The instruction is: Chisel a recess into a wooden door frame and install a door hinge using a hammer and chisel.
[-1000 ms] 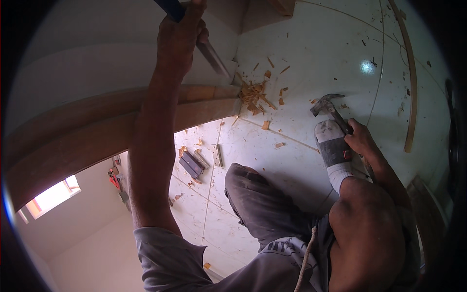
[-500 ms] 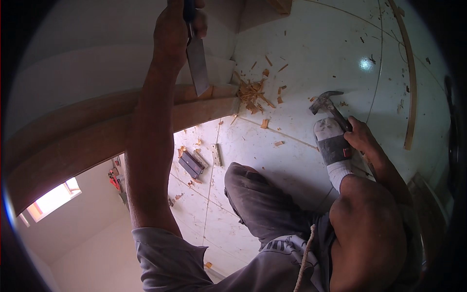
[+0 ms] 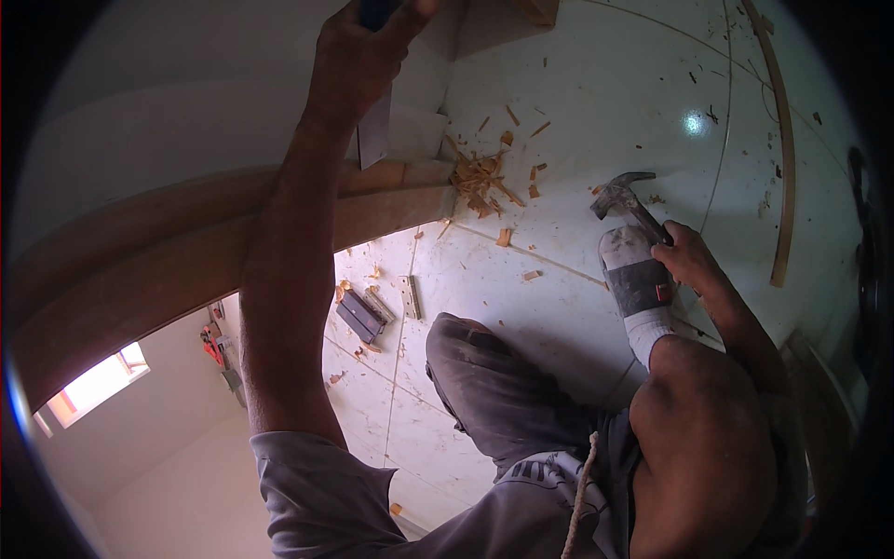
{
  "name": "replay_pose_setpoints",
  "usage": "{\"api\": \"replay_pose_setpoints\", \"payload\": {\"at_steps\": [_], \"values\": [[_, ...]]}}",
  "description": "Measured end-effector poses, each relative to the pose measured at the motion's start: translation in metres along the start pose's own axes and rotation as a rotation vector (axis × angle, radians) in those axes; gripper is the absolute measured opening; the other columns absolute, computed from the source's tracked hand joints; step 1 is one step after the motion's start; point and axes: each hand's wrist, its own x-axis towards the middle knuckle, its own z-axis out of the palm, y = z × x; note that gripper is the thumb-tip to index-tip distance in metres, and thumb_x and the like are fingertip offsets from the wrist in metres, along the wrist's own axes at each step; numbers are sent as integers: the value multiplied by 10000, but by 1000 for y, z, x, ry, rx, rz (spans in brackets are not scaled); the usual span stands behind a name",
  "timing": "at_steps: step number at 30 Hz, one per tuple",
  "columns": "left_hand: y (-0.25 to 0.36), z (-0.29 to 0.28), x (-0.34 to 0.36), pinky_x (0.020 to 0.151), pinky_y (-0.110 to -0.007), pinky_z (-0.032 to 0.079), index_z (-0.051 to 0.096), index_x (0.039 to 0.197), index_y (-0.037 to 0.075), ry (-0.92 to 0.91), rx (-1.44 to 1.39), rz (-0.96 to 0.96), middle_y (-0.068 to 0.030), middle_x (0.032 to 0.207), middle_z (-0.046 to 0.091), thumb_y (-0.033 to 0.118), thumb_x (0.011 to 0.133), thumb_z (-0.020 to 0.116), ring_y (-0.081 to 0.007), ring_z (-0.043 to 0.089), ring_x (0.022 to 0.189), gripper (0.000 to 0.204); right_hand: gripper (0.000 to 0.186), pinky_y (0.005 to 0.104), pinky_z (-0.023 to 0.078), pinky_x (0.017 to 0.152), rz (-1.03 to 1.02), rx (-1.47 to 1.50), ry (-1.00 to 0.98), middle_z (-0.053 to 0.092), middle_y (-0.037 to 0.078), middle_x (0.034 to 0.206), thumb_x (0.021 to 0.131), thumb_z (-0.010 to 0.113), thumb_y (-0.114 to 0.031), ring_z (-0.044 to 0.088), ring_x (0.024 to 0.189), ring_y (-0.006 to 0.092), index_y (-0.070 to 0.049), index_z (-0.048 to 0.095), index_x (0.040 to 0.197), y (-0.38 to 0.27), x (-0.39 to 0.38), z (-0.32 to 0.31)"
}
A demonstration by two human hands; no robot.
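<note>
At the top, my left hand point(image 3: 356, 70) is closed around the blue handle of a chisel. The flat steel blade of the chisel point(image 3: 374, 130) points down, its tip over or against the wooden door frame point(image 3: 396, 203); I cannot tell whether they touch. Part of the handle is hidden by the fingers and the picture's top edge. On the right, my right hand point(image 3: 687, 257) grips a claw hammer point(image 3: 622, 197) by its dark handle. The hammer's head is low, just beyond the toe of my sandalled, socked foot point(image 3: 636, 270).
Wood shavings point(image 3: 480, 182) are heaped by the frame's end. A metal hinge point(image 3: 411, 296) and a dark box point(image 3: 359, 315) lie on the tiled floor point(image 3: 559, 233). A long wooden strip point(image 3: 787, 186) runs along the right. Red-handled tools point(image 3: 214, 347) lie beyond the frame.
My left hand has turned and shifted slightly right, and the chisel's tip has moved a little up and left. My right hand and the hammer have hardly moved.
</note>
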Motion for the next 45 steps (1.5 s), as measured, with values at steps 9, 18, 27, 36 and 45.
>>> {"api": "replay_pose_setpoints", "payload": {"at_steps": [9,18,27,36,45], "values": [[2,-2,-12,409,-235,349,489,633,147,40,43,14,50,544,440,578,780,703,-46,414,474,504,330,418,470,683,-171,-54,145,599,224,778,759,623,-273,601,729,341,39,538,824,-8,-9,-4],[0,3,-19,526,-247,411,618,730,47,67,19,67,41,566,495,512,776,739,-53,459,528,483,303,295,329,528,-485,255,290,411,8,603,811,656,-282,377,587,104,-37,487,757,-102,-50,-53],[6,-1,-23,511,-249,406,608,713,53,80,-1,57,42,548,487,451,778,767,-49,449,518,433,227,226,317,447,-635,437,292,441,-41,604,852,641,-265,392,492,34,-84,516,797,-134,-67,-75],[0,-1,-15,503,-271,393,591,708,48,96,104,104,31,543,445,428,787,760,-68,399,508,424,296,190,284,407,-893,424,296,399,-52,555,955,499,-312,344,415,21,-17,517,945,-187,-73,-112],[6,4,-18,506,-314,403,631,757,26,28,171,65,-10,527,443,416,787,749,-117,413,504,409,436,216,326,362,-907,326,406,419,-35,519,967,481,-464,383,400,48,-69,495,783,-245,-98,-136]]}}
